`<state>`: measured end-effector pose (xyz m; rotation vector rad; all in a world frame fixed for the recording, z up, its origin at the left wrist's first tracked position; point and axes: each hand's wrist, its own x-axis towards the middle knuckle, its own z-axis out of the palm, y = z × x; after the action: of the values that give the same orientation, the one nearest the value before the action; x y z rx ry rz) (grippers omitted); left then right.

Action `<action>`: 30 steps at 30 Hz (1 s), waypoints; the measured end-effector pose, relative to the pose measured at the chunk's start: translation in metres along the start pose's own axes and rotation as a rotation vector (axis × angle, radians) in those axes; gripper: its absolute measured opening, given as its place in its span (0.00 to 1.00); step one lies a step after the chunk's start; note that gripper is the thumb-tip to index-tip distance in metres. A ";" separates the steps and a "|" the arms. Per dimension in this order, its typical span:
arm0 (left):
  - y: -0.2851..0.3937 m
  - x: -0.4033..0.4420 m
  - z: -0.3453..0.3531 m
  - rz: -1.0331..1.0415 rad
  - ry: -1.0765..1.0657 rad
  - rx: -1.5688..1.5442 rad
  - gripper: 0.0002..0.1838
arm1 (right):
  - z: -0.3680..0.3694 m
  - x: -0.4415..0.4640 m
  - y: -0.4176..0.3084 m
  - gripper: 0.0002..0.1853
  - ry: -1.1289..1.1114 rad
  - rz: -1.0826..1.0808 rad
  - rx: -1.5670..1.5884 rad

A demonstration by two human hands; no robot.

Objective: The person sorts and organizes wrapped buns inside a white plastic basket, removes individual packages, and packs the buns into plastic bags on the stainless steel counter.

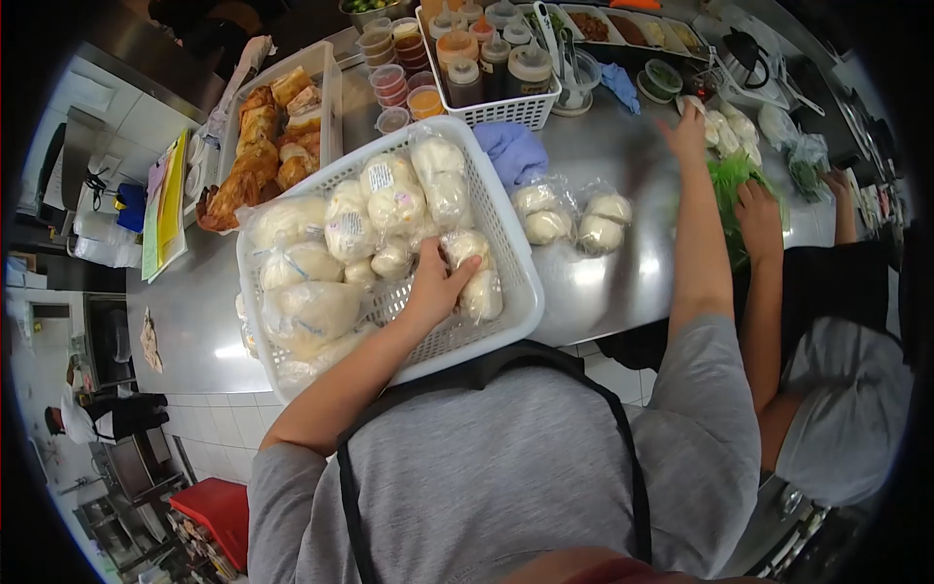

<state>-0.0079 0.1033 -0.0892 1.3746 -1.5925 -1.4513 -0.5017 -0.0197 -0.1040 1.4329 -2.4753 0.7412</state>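
With its high, perforated walls, the white plastic basket (530, 297) seems suited to containing the loose, slippery clear bags of round white dough-like pieces (316, 311), which lie heaped against one another inside it. It sits at the near edge of the steel bench (603, 282), close to your body, probably so you can reach in without leaning. Two clear bags of paired white balls (574, 219) lie flat beside its right wall, apart from the heap.

Your left hand (435, 290) comes in low over the basket's near rim, elbow bent out to the side, back of the hand up. Its thumb and fingers are parted at a bagged pair of white balls (479, 282) near the right wall; you cannot tell from here whether they grip the plastic or only touch it.

Your right arm stretches nearly straight across the bench, your right hand (689, 119) at the small white bundles in clear plastic (730, 131). Its fingers are too small to judge, wide or closed. Just beside it, a co-worker's hand (759, 219) rests on bright green leaves (730, 185).
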 end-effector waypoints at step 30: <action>0.207 0.066 0.002 0.486 -0.396 0.961 0.33 | 0.005 0.072 0.042 0.35 0.107 0.159 0.441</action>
<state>-0.0914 0.0176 0.0917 1.0057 -2.8530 -0.6681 -0.5742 -0.0598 -0.0930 1.2815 -2.4623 1.4292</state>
